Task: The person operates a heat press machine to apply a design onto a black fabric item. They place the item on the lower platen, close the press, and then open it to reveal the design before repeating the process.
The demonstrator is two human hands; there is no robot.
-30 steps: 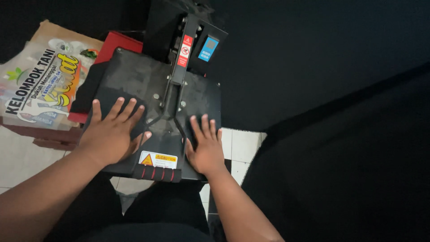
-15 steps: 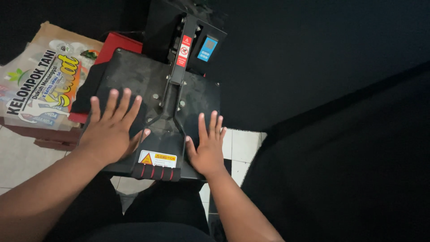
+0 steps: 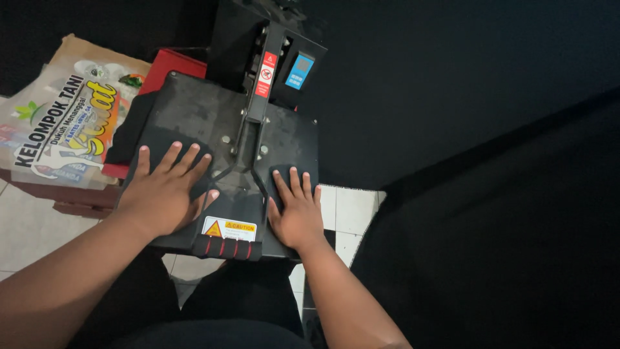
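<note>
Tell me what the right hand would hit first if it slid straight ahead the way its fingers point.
The right hand lies flat on the black press plate. Sliding forward, it would probably first meet the control box behind the plate; depth is unclear.

Matt black metal press plate (image 3: 194,123), glossy printed plastic sack (image 3: 58,129)

This looks like a small garment-printing workshop, likely run from a home. A black heat press (image 3: 226,161) with a flat upper platen, a central lever arm, a red-ribbed handle (image 3: 227,248) and warning stickers fills the middle of the view. Beside it lies a printed sack (image 3: 61,129) on a red box (image 3: 171,68), of the sort a print job turns out. Black fabric (image 3: 491,194) is draped over most of the surroundings, and the press sits low above a white tiled floor (image 3: 345,213), not on factory fittings.
</note>
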